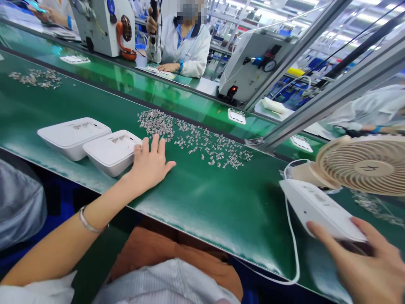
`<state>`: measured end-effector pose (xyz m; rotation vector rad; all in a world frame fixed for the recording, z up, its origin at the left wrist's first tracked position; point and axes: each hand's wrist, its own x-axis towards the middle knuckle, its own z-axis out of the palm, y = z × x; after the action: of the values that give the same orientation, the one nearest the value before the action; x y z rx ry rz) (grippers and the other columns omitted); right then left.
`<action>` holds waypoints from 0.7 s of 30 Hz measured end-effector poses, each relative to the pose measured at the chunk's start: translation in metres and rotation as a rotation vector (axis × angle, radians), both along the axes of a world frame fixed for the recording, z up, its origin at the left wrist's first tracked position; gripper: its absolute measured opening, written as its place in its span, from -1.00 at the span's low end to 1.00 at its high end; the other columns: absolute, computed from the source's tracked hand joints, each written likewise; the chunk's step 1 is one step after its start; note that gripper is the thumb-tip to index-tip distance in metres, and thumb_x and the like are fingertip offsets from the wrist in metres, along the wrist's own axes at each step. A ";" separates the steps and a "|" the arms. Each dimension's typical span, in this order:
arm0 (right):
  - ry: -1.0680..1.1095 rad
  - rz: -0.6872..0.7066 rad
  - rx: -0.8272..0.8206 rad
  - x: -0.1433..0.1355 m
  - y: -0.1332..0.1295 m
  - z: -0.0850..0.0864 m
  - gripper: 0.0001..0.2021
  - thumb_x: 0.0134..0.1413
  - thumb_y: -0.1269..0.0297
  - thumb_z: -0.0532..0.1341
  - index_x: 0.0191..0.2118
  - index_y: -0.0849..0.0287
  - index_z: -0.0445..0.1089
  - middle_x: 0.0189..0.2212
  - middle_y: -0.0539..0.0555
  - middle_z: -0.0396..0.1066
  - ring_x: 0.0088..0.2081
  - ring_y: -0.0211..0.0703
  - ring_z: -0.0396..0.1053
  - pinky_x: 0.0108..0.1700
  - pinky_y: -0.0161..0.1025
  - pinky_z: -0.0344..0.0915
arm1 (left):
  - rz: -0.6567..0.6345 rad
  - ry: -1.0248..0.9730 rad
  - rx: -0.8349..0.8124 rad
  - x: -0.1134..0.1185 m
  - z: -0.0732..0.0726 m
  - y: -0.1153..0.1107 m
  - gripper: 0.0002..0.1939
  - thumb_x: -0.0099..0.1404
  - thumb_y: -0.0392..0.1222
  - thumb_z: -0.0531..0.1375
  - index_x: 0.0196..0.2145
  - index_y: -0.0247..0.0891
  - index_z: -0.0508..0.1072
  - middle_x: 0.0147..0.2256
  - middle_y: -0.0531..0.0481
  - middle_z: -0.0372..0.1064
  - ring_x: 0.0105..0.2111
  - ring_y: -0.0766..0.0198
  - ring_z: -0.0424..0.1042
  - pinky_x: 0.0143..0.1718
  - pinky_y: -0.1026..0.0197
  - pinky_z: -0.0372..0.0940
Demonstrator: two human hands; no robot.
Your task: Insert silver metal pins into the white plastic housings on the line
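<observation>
My left hand (151, 164) reaches over the green bench with its fingers spread, at the right end of a white plastic housing (110, 147). Its fingertips lie close to a pile of small metal pieces (156, 123); whether they touch the housing I cannot tell. Left of that housing, and close against it, stands a second white housing (69, 131). Over on the right, my right hand (363, 253) grips another white housing (322, 207) between thumb and fingers, tilted, just in front of the fan.
A beige fan (370, 164) with a white cable (292, 240) stands at the right. More metal pieces (218, 147) are scattered mid-bench. Behind a dark rail, white panels (236, 116) lie on a green strip. A metal post (294, 55) slants upward. A co-worker (186, 46) sits opposite.
</observation>
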<state>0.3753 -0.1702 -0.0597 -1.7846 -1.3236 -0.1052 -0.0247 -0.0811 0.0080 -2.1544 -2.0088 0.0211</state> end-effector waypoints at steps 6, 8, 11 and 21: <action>-0.140 0.325 0.030 -0.082 -0.006 0.016 -0.41 -0.09 0.02 0.28 0.10 0.08 0.28 -0.02 0.25 0.25 -0.05 0.17 0.32 -0.16 0.04 0.36 | -0.061 -0.094 -0.165 -0.005 -0.004 0.056 -0.42 0.35 0.03 -0.17 0.24 -0.28 0.05 0.28 -0.12 -0.13 0.17 -0.31 -0.08 0.08 -0.26 -0.01; -0.181 0.463 0.028 -0.091 -0.008 0.015 -0.41 -0.07 0.09 0.27 0.12 0.11 0.23 0.00 0.26 0.21 -0.03 0.14 0.30 -0.10 0.04 0.34 | -0.087 -0.099 -0.153 -0.008 -0.002 0.065 -0.50 0.35 -0.05 -0.18 0.16 -0.21 0.20 0.21 -0.11 0.04 0.10 -0.22 0.08 0.04 -0.21 0.07; -0.236 0.619 0.023 -0.100 -0.011 0.013 -0.38 -0.07 0.19 0.27 0.16 0.11 0.17 0.05 0.27 0.18 0.01 0.10 0.29 -0.06 -0.01 0.34 | -0.143 -0.114 -0.163 -0.011 -0.002 0.070 -0.58 0.34 -0.12 -0.14 0.06 -0.09 0.32 0.12 -0.05 0.16 -0.02 -0.04 0.25 -0.01 -0.08 0.16; -0.307 0.748 -0.034 -0.109 -0.003 0.019 -0.34 0.03 0.06 0.22 0.24 0.05 0.04 0.21 0.32 0.04 0.15 0.20 0.16 0.01 0.11 0.29 | -0.015 -0.239 -0.090 -0.010 -0.005 0.090 -0.43 0.34 0.01 -0.26 0.24 -0.21 0.02 0.29 -0.18 -0.23 0.20 -0.27 -0.14 0.11 -0.23 -0.04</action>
<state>0.2658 -0.1732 -0.0406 -1.2235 -2.1417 0.0608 -0.0348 0.0085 0.0033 -2.3253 -2.1552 -0.1581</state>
